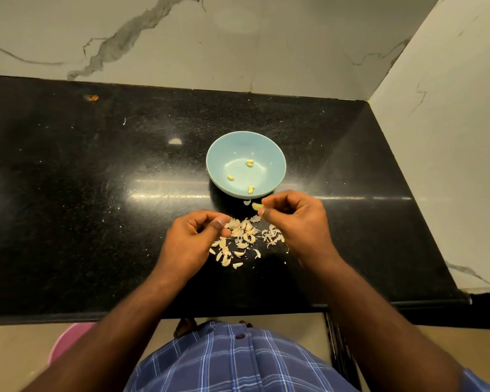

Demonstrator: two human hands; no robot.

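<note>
Wears plaid shirt [238,363], pinches peeled clove [256,206] in right hand [297,219] beside blue bowl [277,162], curls left hand [193,236] over the peels [242,236], can't tell if holding any.

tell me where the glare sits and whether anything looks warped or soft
Head view: a bright glare streak crosses the black counter beside the blue bowl, with a smaller spot to the bowl's left; the wide lens bows the counter edges; the garlic clove pinched in the right hand looks sharp.
</note>
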